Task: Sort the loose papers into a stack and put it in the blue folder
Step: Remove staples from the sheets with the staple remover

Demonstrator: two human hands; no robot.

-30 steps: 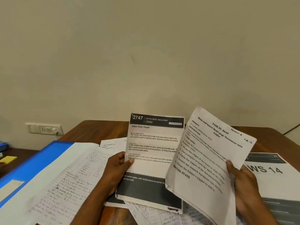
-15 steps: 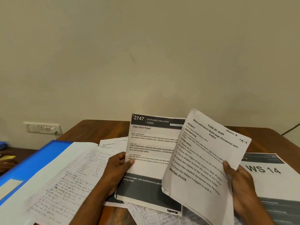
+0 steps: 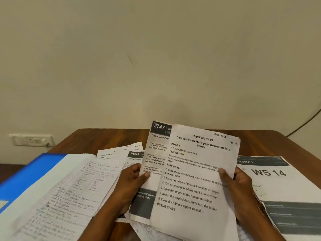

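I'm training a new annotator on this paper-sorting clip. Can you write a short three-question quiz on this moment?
1. True or false: the right hand holds the Task ID 3649 sheet.
2. Which sheet does the left hand grip? A: WS 14 sheet; B: 2747 sheet.
3. The blue folder lies at the table's ____ side.

Key: 1 true; 2 B; 3 left.

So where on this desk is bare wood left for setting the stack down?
Bare table shows along the far edge, between the wall socket and the held sheets, and behind the WS 14 sheet. The near half is crowded with papers and the blue folder.
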